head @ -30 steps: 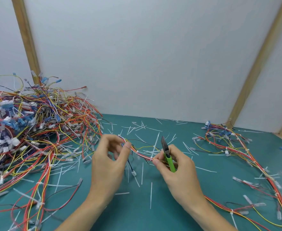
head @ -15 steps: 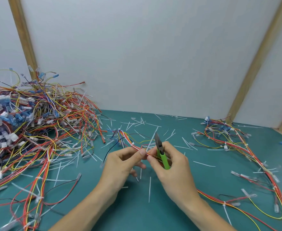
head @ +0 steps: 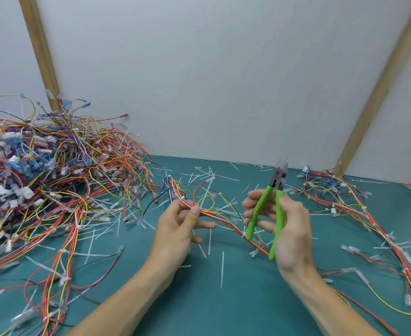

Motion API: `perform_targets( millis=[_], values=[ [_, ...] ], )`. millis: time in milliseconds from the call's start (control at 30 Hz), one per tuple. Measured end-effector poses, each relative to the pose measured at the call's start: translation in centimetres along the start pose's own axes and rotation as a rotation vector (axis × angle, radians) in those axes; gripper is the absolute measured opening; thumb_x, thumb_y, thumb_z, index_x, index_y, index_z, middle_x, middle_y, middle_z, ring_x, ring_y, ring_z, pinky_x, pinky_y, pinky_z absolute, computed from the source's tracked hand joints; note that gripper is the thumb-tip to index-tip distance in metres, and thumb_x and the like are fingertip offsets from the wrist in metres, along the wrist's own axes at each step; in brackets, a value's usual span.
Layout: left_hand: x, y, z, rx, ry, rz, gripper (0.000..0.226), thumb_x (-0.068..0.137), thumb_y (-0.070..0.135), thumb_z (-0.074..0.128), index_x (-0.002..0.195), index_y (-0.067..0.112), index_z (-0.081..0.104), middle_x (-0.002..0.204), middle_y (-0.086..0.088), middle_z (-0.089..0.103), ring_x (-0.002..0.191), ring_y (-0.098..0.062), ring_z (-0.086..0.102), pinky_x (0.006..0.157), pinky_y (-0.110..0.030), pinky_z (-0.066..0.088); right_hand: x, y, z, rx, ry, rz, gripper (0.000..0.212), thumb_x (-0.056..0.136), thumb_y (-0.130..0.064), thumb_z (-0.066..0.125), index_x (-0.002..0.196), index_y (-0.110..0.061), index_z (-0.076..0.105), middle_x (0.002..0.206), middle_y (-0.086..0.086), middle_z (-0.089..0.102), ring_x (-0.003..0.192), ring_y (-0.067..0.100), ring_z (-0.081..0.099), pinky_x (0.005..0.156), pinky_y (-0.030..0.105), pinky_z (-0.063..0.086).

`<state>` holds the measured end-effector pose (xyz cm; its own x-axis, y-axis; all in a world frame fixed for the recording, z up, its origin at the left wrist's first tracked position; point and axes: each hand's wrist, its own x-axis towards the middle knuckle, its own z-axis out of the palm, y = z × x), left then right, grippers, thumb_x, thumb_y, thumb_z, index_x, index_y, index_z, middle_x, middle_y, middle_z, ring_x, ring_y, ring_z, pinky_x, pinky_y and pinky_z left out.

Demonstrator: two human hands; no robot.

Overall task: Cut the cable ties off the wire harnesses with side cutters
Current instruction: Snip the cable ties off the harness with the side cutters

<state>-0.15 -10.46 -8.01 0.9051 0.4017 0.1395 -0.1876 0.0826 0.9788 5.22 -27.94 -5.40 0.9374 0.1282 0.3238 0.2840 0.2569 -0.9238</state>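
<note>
While cut ties (head: 209, 241) are littering the mat (head: 199, 299), the big harness pile (head: 54, 178) is waiting. Left hand (head: 177, 229) is pinching a harness (head: 223, 214); right hand (head: 286, 229) is gripping spread-handled side cutters (head: 276, 197).

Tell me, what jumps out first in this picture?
The huge tangle of wires heaped at the left of the green mat. In the middle, the right hand holds bright green cutters upright, while the left hand pinches a harness. White cut ties litter the mat.
</note>
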Motion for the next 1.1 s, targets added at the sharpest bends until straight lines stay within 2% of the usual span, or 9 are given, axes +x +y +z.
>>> perform_targets(
  millis=[100, 200, 267, 333, 400, 500, 667, 1000, 1100],
  values=[
    [0.3, -0.2, -0.2, 0.028, 0.050, 0.033, 0.007, 0.105, 0.015, 0.048, 0.100, 0.010, 0.049, 0.095, -0.015, 0.073, 0.084, -0.019, 0.077, 0.055, -0.025, 0.052, 0.4, 0.5, -0.2, -0.150, -0.082, 0.108, 0.046, 0.087, -0.038, 0.041, 0.094, -0.008, 0.076, 0.086, 0.012, 0.076, 0.077, 0.022, 0.068, 0.075, 0.047, 0.060],
    [0.6, -0.3, -0.6, 0.027, 0.071, 0.063, 0.007, 0.105, 0.015, 0.048, 0.099, 0.012, 0.048, 0.094, -0.012, 0.074, 0.083, -0.020, 0.077, 0.054, -0.025, 0.051, 0.4, 0.8, -0.5, -0.408, -0.194, 0.040, 0.041, 0.093, -0.049, 0.044, 0.103, -0.024, 0.074, 0.097, 0.001, 0.074, 0.089, 0.018, 0.066, 0.089, 0.038, 0.052],
    [0.7, -0.2, -0.8, 0.028, 0.073, 0.077, 0.008, 0.104, 0.019, 0.053, 0.098, 0.013, 0.051, 0.087, -0.008, 0.076, 0.081, -0.020, 0.077, 0.053, -0.021, 0.049, 0.3, 0.9, -0.7, -0.613, -0.260, -0.083, 0.035, 0.095, -0.060, 0.042, 0.113, -0.038, 0.063, 0.102, -0.003, 0.069, 0.091, 0.008, 0.062, 0.087, 0.024, 0.047],
    [0.6, 0.0, -0.9, 0.014, 0.081, 0.074, 0.012, 0.100, 0.024, 0.060, 0.093, 0.014, 0.055, 0.082, -0.005, 0.077, 0.078, -0.020, 0.077, 0.051, -0.018, 0.046, 0.1, 1.1, -0.9, -0.744, -0.281, -0.161, 0.038, 0.097, -0.061, 0.041, 0.119, -0.036, 0.060, 0.091, -0.009, 0.067, 0.083, 0.007, 0.060, 0.076, 0.021, 0.046],
    [0.6, 0.1, -0.9, -0.007, 0.098, 0.061, 0.018, 0.094, 0.028, 0.065, 0.089, 0.012, 0.059, 0.081, -0.004, 0.078, 0.073, -0.018, 0.076, 0.049, -0.016, 0.045, 0.0, 1.0, -0.8, -0.696, -0.271, -0.090, 0.033, 0.101, -0.054, 0.052, 0.108, -0.029, 0.071, 0.077, -0.010, 0.069, 0.068, 0.010, 0.063, 0.065, 0.028, 0.054],
    [0.6, 0.3, -1.0, -0.033, 0.134, 0.042, 0.023, 0.091, 0.030, 0.069, 0.087, 0.008, 0.065, 0.081, -0.004, 0.078, 0.060, -0.013, 0.071, 0.045, -0.016, 0.042, 0.1, 0.5, -0.6, -0.493, -0.297, 0.123, 0.015, 0.102, -0.031, 0.064, 0.094, -0.023, 0.075, 0.084, 0.003, 0.079, 0.063, 0.026, 0.072, 0.059, 0.045, 0.060],
    [0.6, 0.4, -1.2, -0.082, 0.164, 0.037, 0.027, 0.084, 0.037, 0.072, 0.081, 0.011, 0.067, 0.080, -0.005, 0.077, 0.049, -0.013, 0.062, 0.042, -0.018, 0.040, 0.5, -0.9, -0.7, -0.309, -0.408, 0.320, 0.022, 0.100, -0.028, 0.063, 0.095, -0.012, 0.077, 0.097, 0.011, 0.079, 0.064, 0.036, 0.073, 0.055, 0.040, 0.062],
    [0.6, 0.2, -1.1, -0.040, 0.110, 0.123, 0.026, 0.083, 0.035, 0.069, 0.085, 0.009, 0.068, 0.078, -0.005, 0.076, 0.050, -0.014, 0.062, 0.043, -0.020, 0.043, 0.4, -0.9, -0.6, -0.328, -0.444, 0.350, 0.022, 0.102, -0.024, 0.060, 0.100, -0.008, 0.075, 0.099, 0.010, 0.079, 0.073, 0.037, 0.076, 0.069, 0.048, 0.063],
    [0.6, 0.1, -1.0, -0.020, 0.075, 0.145, 0.025, 0.086, 0.033, 0.068, 0.088, 0.009, 0.066, 0.080, -0.005, 0.076, 0.051, -0.015, 0.062, 0.043, -0.020, 0.044, 0.5, -0.9, -0.6, -0.343, -0.437, 0.331, 0.021, 0.102, -0.023, 0.060, 0.100, -0.008, 0.075, 0.098, 0.006, 0.080, 0.076, 0.039, 0.077, 0.069, 0.045, 0.064]
  ],
)
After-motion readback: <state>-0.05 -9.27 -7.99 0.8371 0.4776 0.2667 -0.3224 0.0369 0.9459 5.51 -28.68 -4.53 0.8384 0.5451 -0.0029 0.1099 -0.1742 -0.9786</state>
